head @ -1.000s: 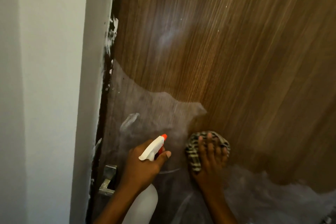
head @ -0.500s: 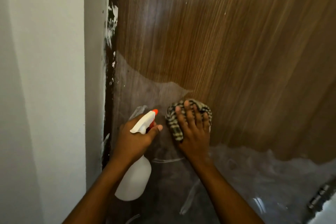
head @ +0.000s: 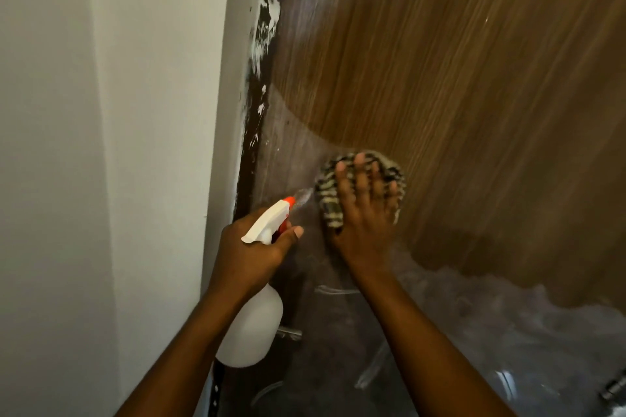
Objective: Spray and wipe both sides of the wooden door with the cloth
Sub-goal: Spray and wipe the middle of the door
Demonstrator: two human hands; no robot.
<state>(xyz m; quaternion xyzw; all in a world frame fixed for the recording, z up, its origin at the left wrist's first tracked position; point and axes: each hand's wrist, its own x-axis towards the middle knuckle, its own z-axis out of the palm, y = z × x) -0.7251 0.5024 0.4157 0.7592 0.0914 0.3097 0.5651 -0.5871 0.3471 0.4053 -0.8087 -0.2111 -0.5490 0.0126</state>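
Cloth [head: 328, 201] mostly beneath right hand [head: 366, 227]

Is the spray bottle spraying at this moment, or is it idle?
Spraying. A fine mist leaves the orange nozzle of the spray bottle toward the checked cloth; the left hand grips its neck.

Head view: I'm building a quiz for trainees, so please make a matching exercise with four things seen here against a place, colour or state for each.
Column A
1. spray bottle
2. cloth
3. door
4. wall

Column B
a. plain white, at the far left
b. gripped in the left hand, mist at its orange nozzle
c. brown wood grain
d. striped, pressed under the right hand

Pairs: 1-b, 2-d, 3-c, 4-a
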